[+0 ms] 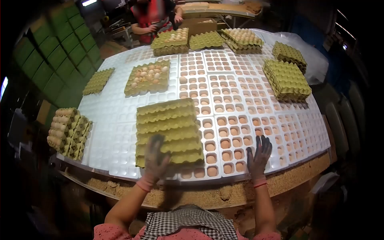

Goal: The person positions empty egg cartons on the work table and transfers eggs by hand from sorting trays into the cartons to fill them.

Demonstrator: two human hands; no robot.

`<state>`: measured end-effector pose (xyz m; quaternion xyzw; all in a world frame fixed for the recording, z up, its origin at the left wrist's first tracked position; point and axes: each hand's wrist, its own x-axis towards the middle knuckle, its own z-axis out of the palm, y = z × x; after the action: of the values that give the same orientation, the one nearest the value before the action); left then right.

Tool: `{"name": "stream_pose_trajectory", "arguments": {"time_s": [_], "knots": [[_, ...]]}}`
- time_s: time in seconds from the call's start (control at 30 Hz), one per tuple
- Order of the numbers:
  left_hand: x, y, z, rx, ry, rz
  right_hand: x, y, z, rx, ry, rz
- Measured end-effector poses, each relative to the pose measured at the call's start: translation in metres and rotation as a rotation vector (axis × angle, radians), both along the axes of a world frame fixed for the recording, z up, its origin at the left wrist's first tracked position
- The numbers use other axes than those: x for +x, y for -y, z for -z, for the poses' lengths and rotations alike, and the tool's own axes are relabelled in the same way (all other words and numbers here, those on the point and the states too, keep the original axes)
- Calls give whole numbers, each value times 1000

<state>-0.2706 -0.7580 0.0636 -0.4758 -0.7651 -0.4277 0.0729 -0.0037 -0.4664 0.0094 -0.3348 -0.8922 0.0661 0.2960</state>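
Observation:
An olive-green egg carton sheet (170, 130) lies over white trays at the middle front of the table. My left hand (156, 158), in a grey glove, is at its near left part, fingers apart and slightly blurred; whether it touches the sheet I cannot tell. My right hand (259, 156), also gloved, is spread over the near edge of the white trays, beside eggs (239, 155) sitting in their square cells. Nothing shows between the fingers of either hand. Eggs fill many cells of the white foam trays (217, 145) from the centre to the right.
Egg cartons stand stacked at the left (70, 132), right (287, 80) and far edge (243, 40). A carton with loose eggs (148, 78) lies back left. Another person (154, 18) is across the table. Green crates (56, 52) rise at the left; sawdust (224, 194) lines the near edge.

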Motion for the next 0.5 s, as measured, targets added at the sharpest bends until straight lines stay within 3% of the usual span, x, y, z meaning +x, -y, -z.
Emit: {"name": "stream_pose_trajectory", "arguments": {"time_s": [0.07, 0.1, 0.17, 0.23, 0.27, 0.3, 0.33, 0.4, 0.43, 0.5], "knots": [[-40, 27, 1, -65, 32, -467, -69, 29, -29, -116, -113, -231], [-64, 43, 28, -116, -50, -592, -100, 43, -32, -167, -118, -308], [-68, 46, 2, -14, 907, -450, -156, 67, -20, -272, -120, -456], [-95, 66, 51, -127, 774, -227, -173, 93, -34, -12, 21, -748], [-99, 65, 54, -11, 838, -210, -173, 104, -41, 97, 255, -880], [-120, 74, 88, -58, 832, -228, -168, 112, -44, 185, 514, -987], [-110, 68, 66, -19, 975, -200, -171, 107, -30, 194, 443, -1006], [-109, 69, 61, 39, 1001, -92, -161, 93, -18, 212, 352, -1045], [-100, 70, 39, -30, 972, -232, -157, 87, -21, 224, 321, -1078], [-100, 80, 47, 127, 850, -227, -154, 58, -34, 230, 239, -1024]]}}
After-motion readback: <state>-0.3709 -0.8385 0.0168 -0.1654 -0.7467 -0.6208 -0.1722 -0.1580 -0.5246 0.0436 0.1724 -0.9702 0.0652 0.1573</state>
